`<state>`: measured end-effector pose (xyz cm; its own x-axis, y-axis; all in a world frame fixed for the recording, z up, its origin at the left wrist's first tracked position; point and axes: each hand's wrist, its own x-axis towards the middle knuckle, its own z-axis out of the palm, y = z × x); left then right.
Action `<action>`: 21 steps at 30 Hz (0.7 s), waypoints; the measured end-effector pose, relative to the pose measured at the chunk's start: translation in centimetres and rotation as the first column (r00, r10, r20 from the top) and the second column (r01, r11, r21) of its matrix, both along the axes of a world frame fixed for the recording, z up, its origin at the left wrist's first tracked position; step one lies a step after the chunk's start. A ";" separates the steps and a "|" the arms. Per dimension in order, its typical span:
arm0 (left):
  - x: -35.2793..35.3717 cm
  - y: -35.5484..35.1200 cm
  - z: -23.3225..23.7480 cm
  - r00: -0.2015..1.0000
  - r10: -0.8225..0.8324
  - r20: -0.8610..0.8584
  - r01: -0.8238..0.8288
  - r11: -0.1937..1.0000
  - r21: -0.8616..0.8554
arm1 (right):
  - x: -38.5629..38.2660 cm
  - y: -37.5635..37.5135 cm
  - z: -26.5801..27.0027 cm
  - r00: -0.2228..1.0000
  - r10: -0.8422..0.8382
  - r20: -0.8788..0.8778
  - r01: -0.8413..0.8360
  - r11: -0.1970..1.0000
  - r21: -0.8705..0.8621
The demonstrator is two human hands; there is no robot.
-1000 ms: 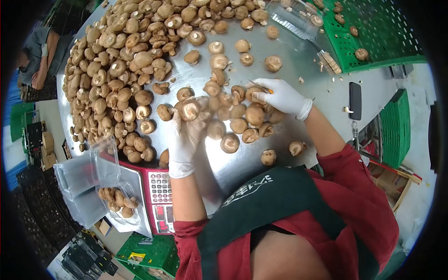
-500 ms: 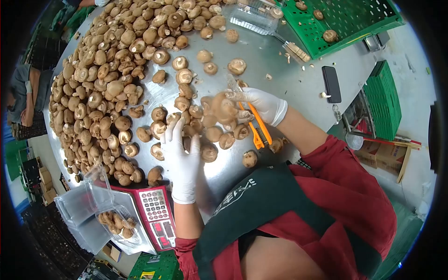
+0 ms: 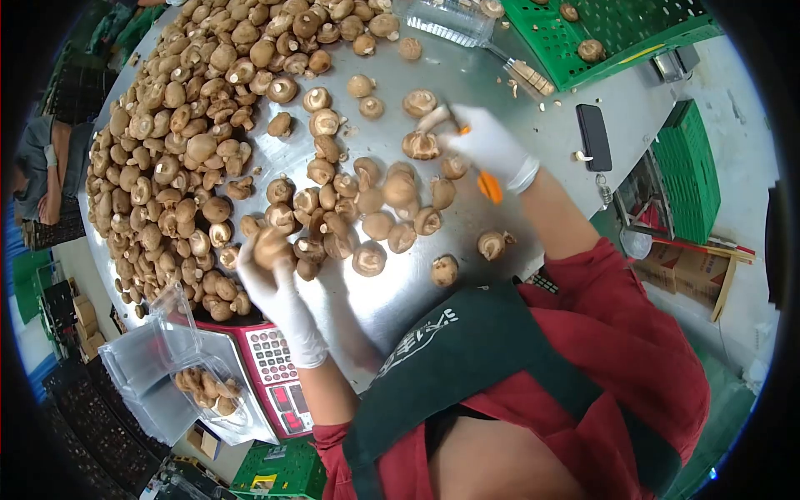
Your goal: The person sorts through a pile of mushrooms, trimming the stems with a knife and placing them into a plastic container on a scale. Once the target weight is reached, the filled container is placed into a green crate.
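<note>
My left hand (image 3: 279, 292), in a white glove, is closed around a brown shiitake mushroom (image 3: 271, 247) at the near edge of the loose mushrooms. My gloved right hand (image 3: 493, 148) is smeared by motion and grips orange-handled snips (image 3: 490, 187), the handle sticking out below the palm. Its fingertips reach to a shiitake mushroom (image 3: 421, 145) lying gills up. Between the hands, several more mushrooms (image 3: 400, 190) are scattered on the metal table (image 3: 367, 312), some caps up and others stems up.
A large mushroom heap (image 3: 183, 142) covers the table's left side. A red scale (image 3: 275, 358) bears an open clear box (image 3: 208, 396) of mushrooms. At the back right are a green crate (image 3: 617, 42), a clear container (image 3: 450, 23), a brush (image 3: 529, 79) and a phone (image 3: 593, 137). Another person's arm (image 3: 52, 179) shows at far left.
My left hand has moved left and closed on a mushroom. My right hand, still with the snips, has moved up and right, away from the middle mushrooms.
</note>
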<state>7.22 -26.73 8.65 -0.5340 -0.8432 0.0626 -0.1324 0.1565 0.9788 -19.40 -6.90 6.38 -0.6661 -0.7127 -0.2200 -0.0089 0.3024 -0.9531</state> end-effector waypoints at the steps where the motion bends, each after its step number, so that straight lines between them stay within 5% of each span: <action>1: 1.5 -0.7 -0.9 0.997 0.056 0.043 -0.056 0.998 -0.017 | -1.3 0.8 1.1 0.993 -0.044 0.106 0.038 0.997 0.066; 2: 3.0 -0.8 -1.8 0.990 0.115 0.085 -0.112 0.993 -0.036 | -2.5 1.4 1.5 0.974 -0.093 0.207 0.066 0.989 0.135; 5: 6.1 0.2 -4.3 0.954 0.178 0.241 -0.138 0.975 -0.175 | -5.3 2.2 -1.3 0.960 -0.164 0.225 0.181 0.982 -0.054; 8: 5.7 2.1 -4.9 0.912 0.174 0.372 0.001 0.905 -0.426 | -5.7 1.2 -1.6 0.997 -0.080 -0.019 0.080 0.997 -0.002; 13: 3.4 4.1 -6.5 0.912 0.157 0.379 -0.004 0.928 -0.374 | -7.5 -2.6 -5.2 0.970 0.229 -0.079 -0.235 0.969 -0.077; 15: 2.6 5.7 -5.9 0.964 0.243 0.105 -0.244 0.970 -0.002 | -6.9 -4.1 -4.9 0.929 0.361 0.086 -0.355 0.932 -0.080; 20: 4.0 8.5 -9.2 0.987 0.159 -0.027 -0.158 0.987 0.014 | -4.6 -7.4 -5.2 0.735 0.589 0.337 -0.551 0.807 -0.211; 21: 3.3 9.3 -8.5 0.990 0.139 -0.039 -0.137 0.990 0.033 | -4.0 -8.4 -5.7 0.716 0.676 0.176 -0.621 0.731 -0.282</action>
